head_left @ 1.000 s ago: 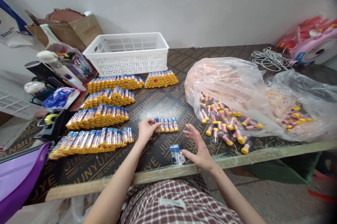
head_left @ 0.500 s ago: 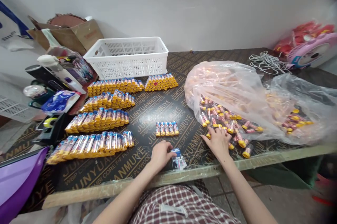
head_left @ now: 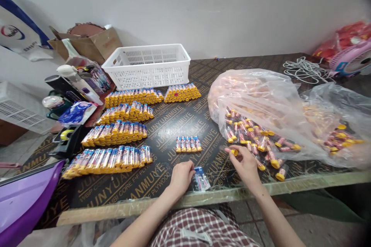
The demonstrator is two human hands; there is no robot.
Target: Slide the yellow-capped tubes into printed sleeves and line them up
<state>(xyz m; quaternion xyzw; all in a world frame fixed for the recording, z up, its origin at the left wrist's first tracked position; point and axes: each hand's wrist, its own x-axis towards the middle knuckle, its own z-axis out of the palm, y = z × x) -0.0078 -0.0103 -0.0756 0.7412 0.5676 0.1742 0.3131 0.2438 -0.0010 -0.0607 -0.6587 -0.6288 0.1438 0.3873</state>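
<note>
My right hand (head_left: 244, 162) pinches a small clear tube with a yellow cap (head_left: 232, 151), beside a spill of similar tubes (head_left: 262, 140) at the mouth of a pink plastic bag (head_left: 252, 88). My left hand (head_left: 182, 177) is closed at the left edge of a small pile of printed stickers (head_left: 200, 179); whether a sticker is between its fingers is too small to tell. Just beyond lies a short row of blue-wrapped tubes with yellow caps (head_left: 188, 144). Stacked rows of the same blue-wrapped tubes (head_left: 108, 158) fill the left part of the dark table (head_left: 171, 121).
A white basket (head_left: 147, 75) stands against the wall. Tape dispenser (head_left: 68, 140), bottles (head_left: 71, 80) and a purple bin (head_left: 31, 196) are at the left. A second clear bag (head_left: 342, 111), white cord (head_left: 307, 70) and pink fan (head_left: 352, 59) are at the right.
My right hand has closed on a capped tube and drawn it slightly away from the spill. My left hand's fingers have curled in beside the stickers. The view has shifted a little.
</note>
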